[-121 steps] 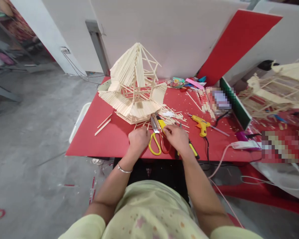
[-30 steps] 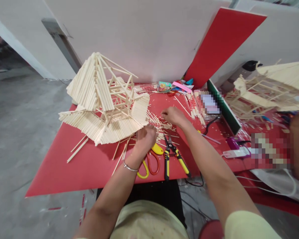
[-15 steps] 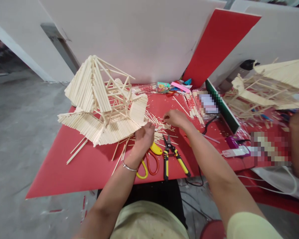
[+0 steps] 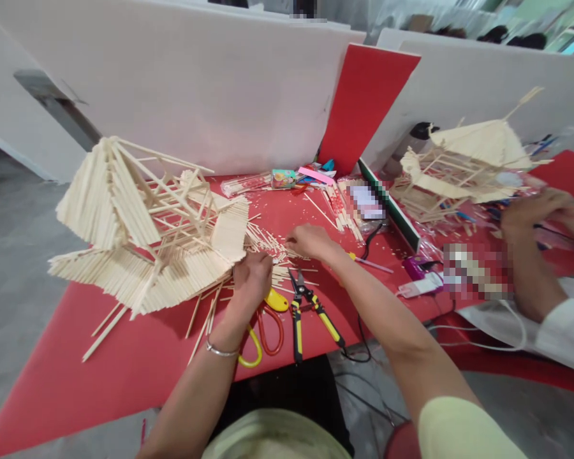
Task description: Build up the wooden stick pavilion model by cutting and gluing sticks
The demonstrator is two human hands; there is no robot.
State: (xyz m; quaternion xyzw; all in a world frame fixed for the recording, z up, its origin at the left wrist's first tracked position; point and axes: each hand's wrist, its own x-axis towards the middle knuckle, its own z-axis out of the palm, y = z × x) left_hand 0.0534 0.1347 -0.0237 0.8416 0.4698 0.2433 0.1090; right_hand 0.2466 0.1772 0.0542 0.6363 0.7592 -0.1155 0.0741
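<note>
A pavilion-like model (image 4: 88,204) of pale wooden sticks stands at the left, its roof partly covered. My left hand (image 4: 253,277) is closed beside the model's lower right eave, over a pile of short cut sticks (image 4: 281,275). Whatever its fingers may hold is hidden. Just right of it, my right hand (image 4: 310,241) hovers at the pile with fingers pinched; anything between them is too small to make out. Below the hands lie yellow-and-black cutters (image 4: 297,328) with their jaws apart. Red (image 4: 281,331) and yellow handle loops lie by my left wrist, near a yellow tool (image 4: 277,299).
Bundled sticks (image 4: 337,207), a green packet (image 4: 283,178) and a pink strip (image 4: 316,174) lie at the back. A green board (image 4: 387,207) stands at the right. Beyond it are another stick model (image 4: 478,143) and another person's hands (image 4: 530,210). A white partition (image 4: 196,95) rises behind.
The view has swung right, so the table and model appear further left and lower. More of the other person's hands shows. My hands stay close together at the stick pile.
</note>
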